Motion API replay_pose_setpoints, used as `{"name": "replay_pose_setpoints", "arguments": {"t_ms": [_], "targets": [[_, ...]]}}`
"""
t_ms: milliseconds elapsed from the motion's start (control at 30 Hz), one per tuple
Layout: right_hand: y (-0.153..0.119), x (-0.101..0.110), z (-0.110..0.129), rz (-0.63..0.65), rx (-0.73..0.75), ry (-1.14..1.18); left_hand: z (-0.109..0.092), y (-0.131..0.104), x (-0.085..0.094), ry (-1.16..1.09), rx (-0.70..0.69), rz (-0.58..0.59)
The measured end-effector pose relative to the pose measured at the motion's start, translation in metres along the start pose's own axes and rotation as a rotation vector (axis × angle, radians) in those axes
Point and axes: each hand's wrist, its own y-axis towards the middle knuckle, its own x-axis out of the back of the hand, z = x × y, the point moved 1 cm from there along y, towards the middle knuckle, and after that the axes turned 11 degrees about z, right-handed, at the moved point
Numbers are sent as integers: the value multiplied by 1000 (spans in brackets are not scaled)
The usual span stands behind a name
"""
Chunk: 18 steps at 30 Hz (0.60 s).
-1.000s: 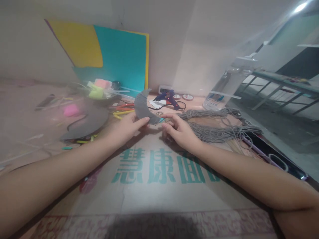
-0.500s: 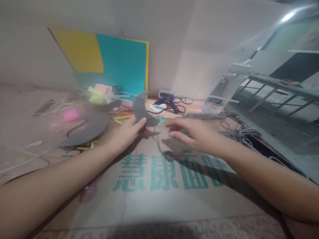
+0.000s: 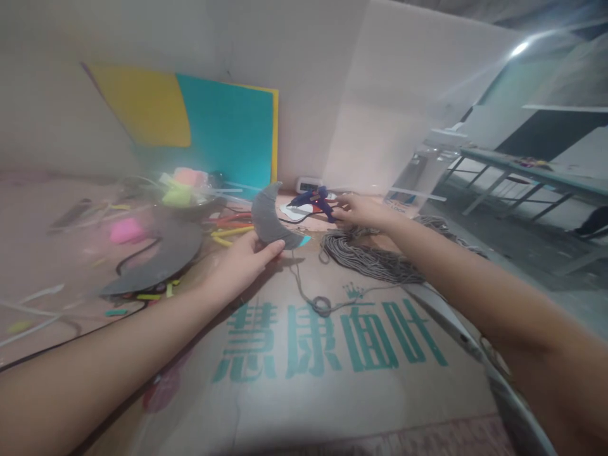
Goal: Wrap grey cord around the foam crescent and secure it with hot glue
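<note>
My left hand (image 3: 254, 256) pinches a crescent moon shape (image 3: 270, 218) wrapped in grey yarn, thumb in front. A bare turquoise tip (image 3: 304, 240) shows at its lower end. From there a strand of grey yarn (image 3: 298, 278) hangs down to a small loop on the board and runs on to the right. My right hand (image 3: 358, 212) is at the back of a dark blue glue gun (image 3: 319, 201), its fingers apart and slightly bent beside the handle. A small red light shows on the gun, which rests on a white piece (image 3: 295, 211). A grey yarn bundle (image 3: 373, 256) lies below that hand.
A large grey crescent (image 3: 164, 259), a pink lump (image 3: 127, 230) and scattered scraps lie at left. Yellow and turquoise sheets (image 3: 228, 133) lean on the wall. A small white clock (image 3: 308, 184) and a clear plastic bottle (image 3: 415, 171) stand behind. Printed cardboard (image 3: 304, 392) covers the front.
My right hand has moved away from the crescent's turquoise tip, forward to the glue gun. My left hand keeps the crescent nearly in place. More of the yarn bundle shows.
</note>
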Motion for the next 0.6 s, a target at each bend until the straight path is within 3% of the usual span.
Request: {"name": "replay_pose_setpoints", "arguments": {"t_ms": [133, 267, 600], "targets": [[32, -10, 6, 109, -57, -4, 1, 1, 1, -4, 5, -8], [45, -21, 8, 109, -133, 6, 0, 0, -1, -23, 14, 2], [21, -9, 17, 29, -167, 87, 0, -1, -3, -92, 2, -16]]}}
